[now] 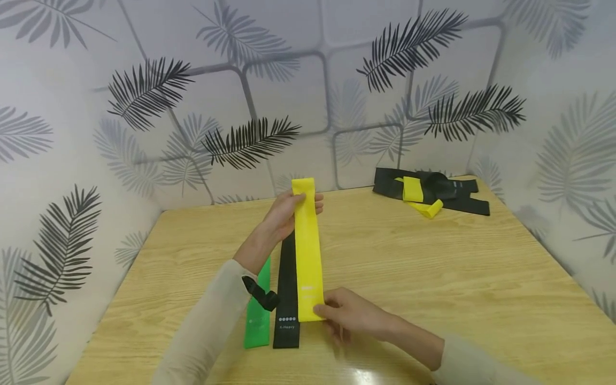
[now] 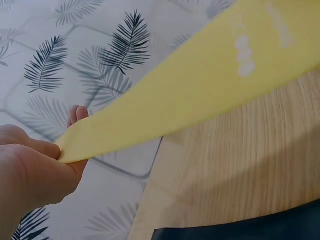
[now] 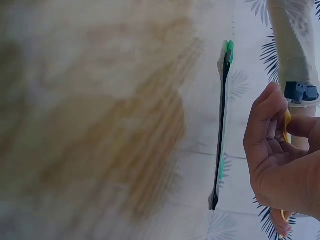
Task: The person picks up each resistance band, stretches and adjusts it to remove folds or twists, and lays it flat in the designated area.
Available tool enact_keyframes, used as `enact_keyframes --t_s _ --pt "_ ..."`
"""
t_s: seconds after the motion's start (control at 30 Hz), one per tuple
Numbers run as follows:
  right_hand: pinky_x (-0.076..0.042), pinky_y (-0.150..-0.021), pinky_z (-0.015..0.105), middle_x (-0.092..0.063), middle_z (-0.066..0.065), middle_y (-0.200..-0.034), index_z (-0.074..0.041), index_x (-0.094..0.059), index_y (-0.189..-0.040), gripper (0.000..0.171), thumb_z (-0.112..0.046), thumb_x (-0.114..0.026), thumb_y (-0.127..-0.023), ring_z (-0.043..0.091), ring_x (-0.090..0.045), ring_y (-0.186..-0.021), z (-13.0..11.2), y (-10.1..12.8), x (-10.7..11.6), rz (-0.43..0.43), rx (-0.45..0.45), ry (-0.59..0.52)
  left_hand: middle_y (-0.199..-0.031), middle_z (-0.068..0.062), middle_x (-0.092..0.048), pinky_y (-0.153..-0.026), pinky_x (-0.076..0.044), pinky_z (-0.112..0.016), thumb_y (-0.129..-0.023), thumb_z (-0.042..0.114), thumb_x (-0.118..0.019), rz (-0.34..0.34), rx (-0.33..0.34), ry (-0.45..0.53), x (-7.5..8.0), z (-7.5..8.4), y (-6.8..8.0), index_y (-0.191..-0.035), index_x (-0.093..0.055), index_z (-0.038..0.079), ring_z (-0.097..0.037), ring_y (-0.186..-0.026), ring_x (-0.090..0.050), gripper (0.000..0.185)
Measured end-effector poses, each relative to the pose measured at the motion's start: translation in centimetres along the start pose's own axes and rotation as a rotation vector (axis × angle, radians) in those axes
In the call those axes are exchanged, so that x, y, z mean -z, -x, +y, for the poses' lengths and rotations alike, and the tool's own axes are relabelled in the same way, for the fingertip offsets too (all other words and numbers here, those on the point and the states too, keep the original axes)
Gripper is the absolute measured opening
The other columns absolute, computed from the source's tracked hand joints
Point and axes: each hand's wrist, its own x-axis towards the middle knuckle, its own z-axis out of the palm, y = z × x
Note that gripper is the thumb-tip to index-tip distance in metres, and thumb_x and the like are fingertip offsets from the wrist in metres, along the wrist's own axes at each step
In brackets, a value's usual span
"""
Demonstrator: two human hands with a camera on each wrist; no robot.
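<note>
While the left hand (image 1: 284, 214) pinches the far end of the yellow band (image 1: 307, 251) and the right hand (image 1: 348, 315) grips its near end at frame centre above the worktop (image 1: 433, 278), it looks light, soft and stretchy, best held by the ends.

The wooden table (image 1: 433, 278) carries a green band (image 1: 257, 315) and a black band (image 1: 287, 299) side by side near its front left, and a heap of black and yellow bands (image 1: 433, 195) at its far right corner.
</note>
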Motion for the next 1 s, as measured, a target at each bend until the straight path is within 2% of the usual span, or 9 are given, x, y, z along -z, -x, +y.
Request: enact_keyframes --t_s 0.1,0.27,0.37,0.5,0.73,0.9,1.0 --pt "-0.046 -0.042 0.022 -0.063 0.005 -0.065 0.002 -0.06 -0.089 0.029 -0.019 -0.056 -0.108 0.016 -0.059 -0.048 0.3 0.3 0.0 -0.016 -0.008 -0.008 -0.146 -0.028 -0.055 -0.107 -0.052 -0.045 -0.113 0.009 -0.041 -0.01 0.009 -0.044 0.5 -0.7 -0.5 -0.157 -0.035 0.002 -0.041 -0.13 -0.06 0.044" --pt "-0.047 -0.04 0.022 -0.064 0.007 -0.065 0.004 -0.061 -0.087 0.03 -0.018 -0.058 -0.107 0.015 -0.06 -0.046 0.8 0.6 0.2 -0.062 -0.05 -0.009 -0.141 -0.024 -0.061 -0.103 -0.054 -0.045 -0.112 0.012 -0.047 -0.034 0.038 -0.309 1.9 -2.7 -1.0 -0.153 -0.043 0.001 -0.035 -0.123 -0.064 0.043" --pt "-0.048 -0.039 0.021 -0.065 0.008 -0.066 0.004 -0.062 -0.088 0.031 -0.019 -0.058 -0.107 0.015 -0.062 -0.046 1.1 0.8 0.2 -0.102 -0.072 -0.02 -0.139 -0.022 -0.063 -0.102 -0.054 -0.045 -0.111 0.014 -0.051 -0.017 0.07 -0.427 2.8 -4.0 -1.1 -0.15 -0.048 0.0 -0.033 -0.12 -0.065 0.042" --pt "-0.048 -0.04 0.021 -0.064 0.007 -0.066 0.004 -0.063 -0.089 0.03 -0.019 -0.058 -0.107 0.015 -0.062 -0.046 1.5 0.8 0.3 -0.115 -0.066 -0.02 -0.134 -0.021 -0.062 -0.105 -0.052 -0.046 -0.109 0.016 -0.054 0.05 0.088 -0.478 3.5 -5.4 -1.1 -0.149 -0.05 -0.001 -0.032 -0.117 -0.065 0.043" --pt "-0.048 -0.042 0.022 -0.063 0.007 -0.066 0.004 -0.063 -0.091 0.029 -0.019 -0.057 -0.108 0.016 -0.061 -0.048 1.4 0.6 0.5 -0.111 -0.068 -0.012 -0.131 -0.019 -0.063 -0.108 -0.048 -0.047 -0.109 0.018 -0.055 0.121 0.099 -0.488 4.2 -7.1 -1.2 -0.151 -0.05 0.002 -0.029 -0.112 -0.062 0.046" --pt "-0.049 -0.044 0.022 -0.063 0.007 -0.067 0.003 -0.064 -0.093 0.028 -0.02 -0.057 -0.108 0.016 -0.062 -0.05 1.3 0.5 0.6 -0.093 -0.077 -0.013 -0.132 -0.02 -0.061 -0.108 -0.046 -0.048 -0.109 0.017 -0.053 0.145 0.08 -0.485 4.4 -7.3 -1.2 -0.15 -0.05 0.002 -0.031 -0.111 -0.061 0.044" --pt "-0.049 -0.044 0.022 -0.063 0.007 -0.067 0.002 -0.065 -0.095 0.026 -0.019 -0.058 -0.107 0.015 -0.061 -0.051 1.2 0.4 0.7 -0.079 -0.084 -0.008 -0.14 -0.02 -0.057 -0.115 -0.04 -0.052 -0.109 0.019 -0.053 0.154 0.08 -0.516 4.4 -7.0 -1.2 -0.152 -0.049 0.004 -0.034 -0.123 -0.056 0.046"
